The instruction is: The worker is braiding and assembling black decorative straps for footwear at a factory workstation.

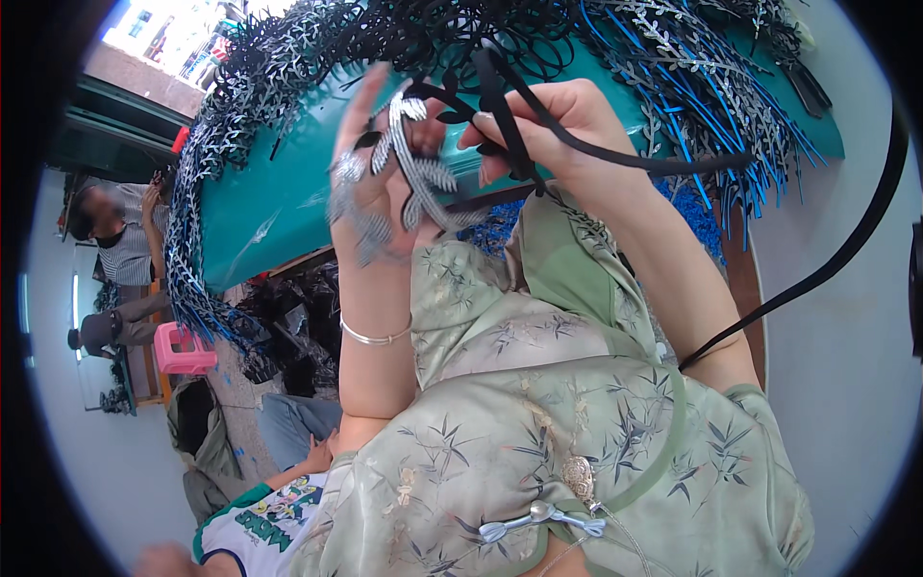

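Two hands [385, 183], one bracelet [373, 337], one pink stool [183, 348].

leaf trim [420, 173]: we see shiny silvery metal, finely ribbed
black band [615, 154]: we read it as smooth, matt plastic
surface [288, 183]: glossy teal sheet
bangle [375, 337]: polished metal
dress [538, 433]: soft, satiny printed cloth

A teal counter [288, 192] heaped with leaf-shaped trim [207, 163] fills the workshop's upper view. Daylight pours through an opening [163, 29] at upper left. Below, a pink stool [183, 348] stands on the littered floor [236, 404] near a seated person [120, 240] by pale walls [836, 288].
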`<state>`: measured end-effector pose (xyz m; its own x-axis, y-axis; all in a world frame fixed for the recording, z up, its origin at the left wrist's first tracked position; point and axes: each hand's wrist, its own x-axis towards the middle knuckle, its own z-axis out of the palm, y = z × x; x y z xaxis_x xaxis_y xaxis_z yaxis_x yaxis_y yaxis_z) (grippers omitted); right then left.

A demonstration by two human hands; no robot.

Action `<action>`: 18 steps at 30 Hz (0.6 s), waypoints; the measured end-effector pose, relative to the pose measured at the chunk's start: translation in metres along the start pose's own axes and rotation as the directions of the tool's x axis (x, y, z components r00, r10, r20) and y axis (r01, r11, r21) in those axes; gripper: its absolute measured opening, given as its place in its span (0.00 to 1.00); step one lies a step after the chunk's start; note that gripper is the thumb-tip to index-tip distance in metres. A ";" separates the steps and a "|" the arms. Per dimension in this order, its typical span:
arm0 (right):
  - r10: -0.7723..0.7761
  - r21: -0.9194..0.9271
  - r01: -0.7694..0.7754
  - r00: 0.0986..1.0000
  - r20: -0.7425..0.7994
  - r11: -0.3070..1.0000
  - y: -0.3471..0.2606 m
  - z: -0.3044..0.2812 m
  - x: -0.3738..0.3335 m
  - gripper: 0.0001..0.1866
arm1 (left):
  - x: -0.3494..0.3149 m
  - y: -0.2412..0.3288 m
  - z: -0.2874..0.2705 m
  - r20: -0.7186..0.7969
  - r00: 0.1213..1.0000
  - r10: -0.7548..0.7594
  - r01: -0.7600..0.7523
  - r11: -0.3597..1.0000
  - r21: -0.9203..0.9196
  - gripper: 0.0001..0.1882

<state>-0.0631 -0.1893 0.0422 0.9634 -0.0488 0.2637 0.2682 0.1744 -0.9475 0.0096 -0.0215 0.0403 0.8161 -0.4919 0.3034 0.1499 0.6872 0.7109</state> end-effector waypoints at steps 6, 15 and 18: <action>-0.060 -0.010 0.060 0.998 0.037 0.998 0.002 0.008 0.000 0.11 | -0.001 0.001 0.014 -0.134 0.976 -0.171 0.213 0.872 0.440 0.14; 0.010 -0.014 -0.007 0.970 0.241 1.000 0.019 -0.010 0.003 0.12 | 0.005 0.006 0.004 -0.200 0.971 0.127 0.005 0.833 0.554 0.16; 0.000 -0.022 0.006 0.966 0.258 1.000 0.020 -0.007 0.002 0.11 | 0.008 0.004 -0.004 -0.180 0.959 0.219 -0.069 0.796 0.602 0.17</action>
<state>-0.0560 -0.1924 0.0226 0.9308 0.2062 0.3019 0.2742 0.1524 -0.9495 0.0188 -0.0200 0.0430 0.9159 -0.2251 0.3325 -0.2727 0.2591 0.9266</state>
